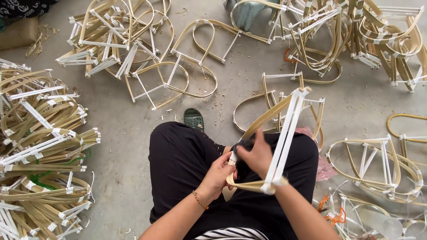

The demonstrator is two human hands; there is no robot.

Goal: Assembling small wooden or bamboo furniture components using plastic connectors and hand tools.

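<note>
Both hands — left hand (219,172), right hand (257,156) — meet, gripping one bent bamboo frame (278,133) with white bindings.

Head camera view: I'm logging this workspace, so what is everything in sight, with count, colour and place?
Curved tan bamboo frame with white cross strips: one, tan and white, held over the lap.
Stacked bamboo frames: many, tan and white, heaped at left.
Loose bamboo frames: many, tan and white, scattered on the floor ahead and at right.
Grey concrete floor: one, grey, littered with shavings.
Green sandal: one, green, past the knees.
Orange cord: one tangle, orange, lower right.
Black trousers: one pair, black, on crossed legs.
Gold bracelet: one, gold, left wrist.
Left hand: grip on the frame's lower end.
Right hand: grip on the frame beside it.
</note>
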